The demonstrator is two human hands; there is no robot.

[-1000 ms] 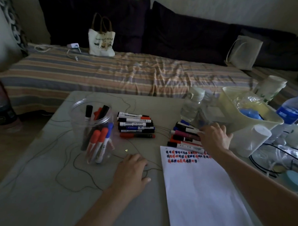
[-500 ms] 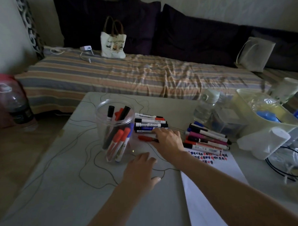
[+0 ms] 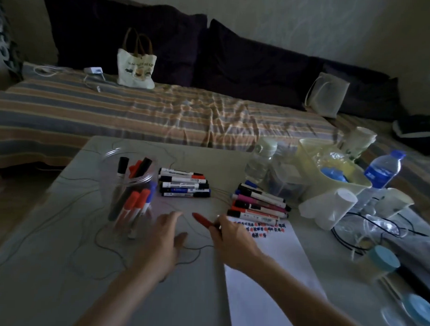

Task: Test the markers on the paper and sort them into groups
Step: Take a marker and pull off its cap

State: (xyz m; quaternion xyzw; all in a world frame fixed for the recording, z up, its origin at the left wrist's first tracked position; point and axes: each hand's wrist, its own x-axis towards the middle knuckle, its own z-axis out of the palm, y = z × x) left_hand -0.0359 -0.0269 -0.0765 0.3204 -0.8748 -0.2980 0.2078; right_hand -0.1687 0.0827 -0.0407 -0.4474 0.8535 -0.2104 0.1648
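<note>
Left hand point(image 3: 162, 236) lies flat and relaxed on the surface point(image 3: 47, 266); right hand point(image 3: 227, 239) pinches a red marker point(image 3: 202, 220) just left of the paper point(image 3: 266, 274), likely ready to scribble; beyond, sorted rows point(image 3: 184, 185) and the jar point(image 3: 130, 189) wait.

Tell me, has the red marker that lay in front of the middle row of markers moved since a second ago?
Yes. The red marker has left its spot by the middle row; the right hand holds it, lifted toward the paper.
</note>
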